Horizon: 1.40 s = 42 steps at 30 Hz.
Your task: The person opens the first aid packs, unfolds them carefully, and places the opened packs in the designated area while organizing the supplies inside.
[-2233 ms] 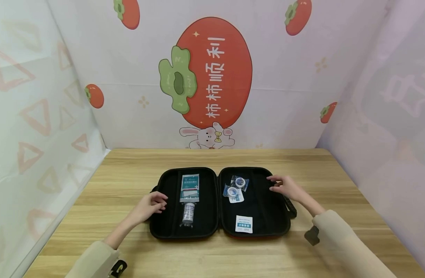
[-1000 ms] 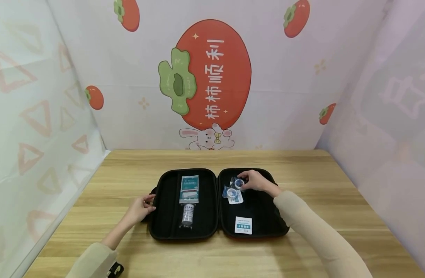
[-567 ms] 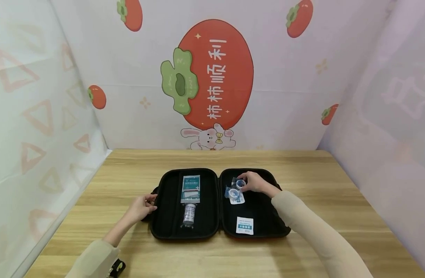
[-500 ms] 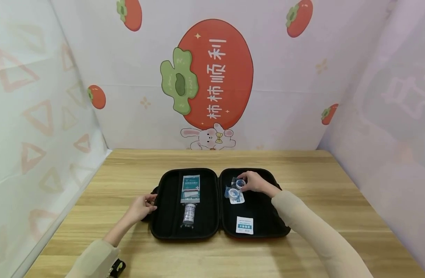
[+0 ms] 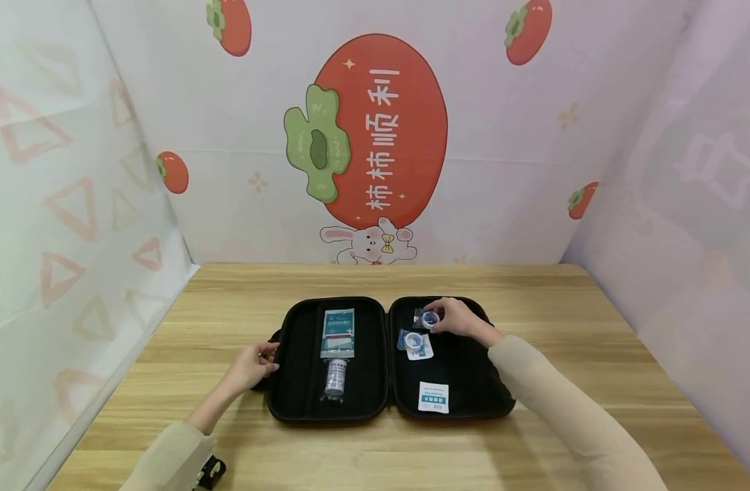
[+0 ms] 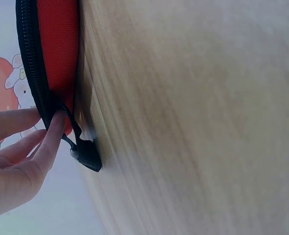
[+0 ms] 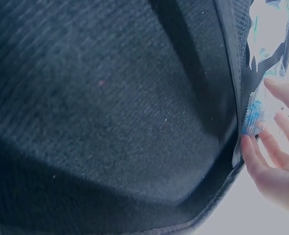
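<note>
An open zip case [image 5: 369,409], black inside and red outside, lies flat on the wooden table. At its left rim my left hand [image 5: 249,366] pinches the zippered edge [image 6: 33,63], with the zipper pull [image 6: 87,155] hanging by the fingertips. In the right half my right hand [image 5: 459,319] pinches a wrapped tape roll [image 5: 430,319] between thumb and fingers. A second wrapped tape roll [image 5: 414,340] sits just below it, over a small white packet [image 5: 421,352]. The right wrist view shows the clear wrapper [image 7: 256,113] at my fingertips.
In the case's left half lie a teal packet [image 5: 338,333] and a wrapped bandage roll [image 5: 336,377]. A white alcohol pad packet [image 5: 433,397] is near the front of the right half. A printed cloth backdrop [image 5: 504,136] stands behind the table.
My right hand has come in from the case's right rim, taken hold of the upper tape roll and shifted it slightly up and right, apart from the other. My left hand moved onto the left rim.
</note>
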Motion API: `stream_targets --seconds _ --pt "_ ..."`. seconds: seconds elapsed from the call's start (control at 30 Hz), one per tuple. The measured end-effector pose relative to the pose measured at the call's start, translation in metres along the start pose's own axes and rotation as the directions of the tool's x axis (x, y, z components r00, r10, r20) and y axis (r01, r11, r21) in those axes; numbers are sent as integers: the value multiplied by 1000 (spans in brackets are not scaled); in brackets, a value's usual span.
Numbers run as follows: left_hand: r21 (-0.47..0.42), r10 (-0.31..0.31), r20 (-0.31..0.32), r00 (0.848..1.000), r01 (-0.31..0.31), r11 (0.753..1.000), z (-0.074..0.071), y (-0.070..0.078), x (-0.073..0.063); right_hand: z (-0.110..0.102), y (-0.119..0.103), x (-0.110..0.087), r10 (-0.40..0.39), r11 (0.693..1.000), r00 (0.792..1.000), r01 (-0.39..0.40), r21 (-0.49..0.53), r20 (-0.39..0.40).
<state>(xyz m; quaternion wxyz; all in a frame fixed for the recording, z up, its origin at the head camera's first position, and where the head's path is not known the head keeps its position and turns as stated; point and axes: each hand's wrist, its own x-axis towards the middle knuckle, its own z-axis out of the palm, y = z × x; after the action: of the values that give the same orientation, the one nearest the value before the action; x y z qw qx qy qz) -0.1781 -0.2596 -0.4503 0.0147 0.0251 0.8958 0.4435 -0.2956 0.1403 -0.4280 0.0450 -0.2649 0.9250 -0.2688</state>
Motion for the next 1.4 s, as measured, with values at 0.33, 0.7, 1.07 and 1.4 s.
stream_targets --seconds 0.33,0.7,1.07,1.4 --pt "-4 9 -3 1000 -9 1000 1 0 -1 -9 11 -3 14 998 1000 -13 69 -2" --pt "0 12 -9 1000 -12 1000 0 0 -1 -25 24 -8 8 996 1000 -6 94 -23" --pt "-6 11 -6 1000 -11 1000 0 -1 1 -39 35 -16 -24 997 998 28 74 -52" --pt "-14 15 5 1000 -15 1000 -1 -2 0 -45 39 -20 -3 1000 998 4 16 -58"
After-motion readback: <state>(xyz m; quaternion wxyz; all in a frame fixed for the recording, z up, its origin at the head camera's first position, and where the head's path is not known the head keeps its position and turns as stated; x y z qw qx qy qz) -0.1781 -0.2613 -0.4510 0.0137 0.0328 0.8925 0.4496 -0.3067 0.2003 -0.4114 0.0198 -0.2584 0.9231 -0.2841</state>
